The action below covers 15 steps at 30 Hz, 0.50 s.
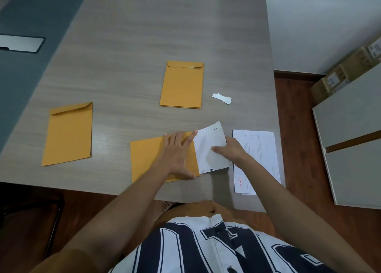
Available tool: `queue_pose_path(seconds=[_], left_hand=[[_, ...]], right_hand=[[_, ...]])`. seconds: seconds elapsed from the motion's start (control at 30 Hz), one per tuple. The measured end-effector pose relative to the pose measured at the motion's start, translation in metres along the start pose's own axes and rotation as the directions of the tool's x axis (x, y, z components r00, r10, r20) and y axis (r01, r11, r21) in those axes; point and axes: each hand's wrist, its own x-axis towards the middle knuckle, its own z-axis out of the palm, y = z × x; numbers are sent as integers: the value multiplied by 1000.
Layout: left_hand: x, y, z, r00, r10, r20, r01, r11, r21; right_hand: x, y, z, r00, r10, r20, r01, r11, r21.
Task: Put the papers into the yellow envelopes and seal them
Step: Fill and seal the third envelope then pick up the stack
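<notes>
Pinching the folded paper (208, 146) at its right edge, the right hand (228, 151) aims it at the mouth of the near envelope (148, 159). Left hand (177, 155) lies flat, fingers spread, likely pinning that envelope against sliding. Paper's leading edge meets the opening, just left of the grip. More papers (257, 149) wait alongside.

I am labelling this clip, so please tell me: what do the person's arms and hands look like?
The left hand and right hand are bare, without gloves, rings or a watch, and no sleeve covers either forearm. The shirt is white with large dark blue lettering.
</notes>
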Motion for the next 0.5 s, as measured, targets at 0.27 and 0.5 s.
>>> queue_pose_path(seconds=[0.27, 0.5], left_hand=[[6, 14, -5, 995, 46, -83, -56, 991, -118], [13, 20, -17, 991, 67, -115, -84, 985, -150]], right_hand=[[-5, -3, 2, 997, -35, -67, 33, 999, -37], [-9, -11, 3, 997, -66, -25, 65, 997, -44]])
